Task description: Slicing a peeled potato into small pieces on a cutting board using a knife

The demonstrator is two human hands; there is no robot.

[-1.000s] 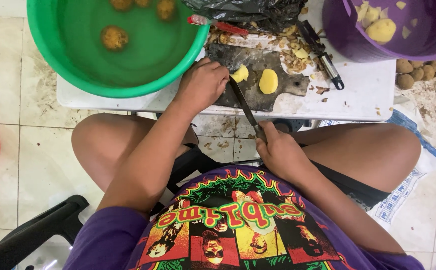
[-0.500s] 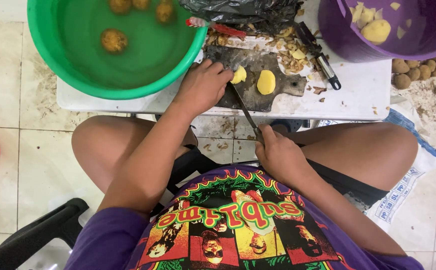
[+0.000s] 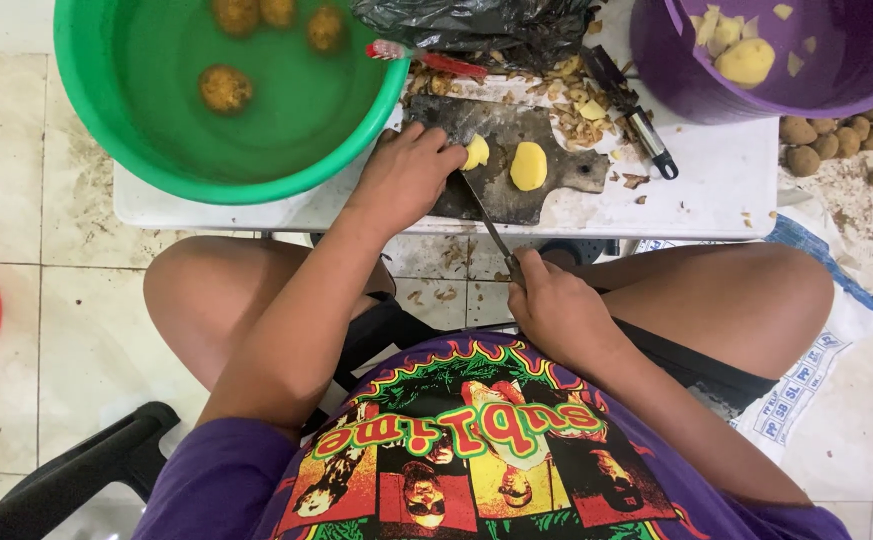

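White low table (image 3: 716, 190): left hand (image 3: 406, 175) pinning a peeled yellow potato half (image 3: 475, 152) on the dark wooden cutting board (image 3: 516, 190) risks a nick, since the right hand (image 3: 556, 305) grips a slim steel knife (image 3: 486, 222) right beside those fingertips.

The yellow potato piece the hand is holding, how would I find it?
Find the dark cutting board on the white table, beside the green basin. Two peeled yellow potato pieces lie on it. Yours is the smaller one, pinned under the left hand beside the knife; the rounder half lies untouched.
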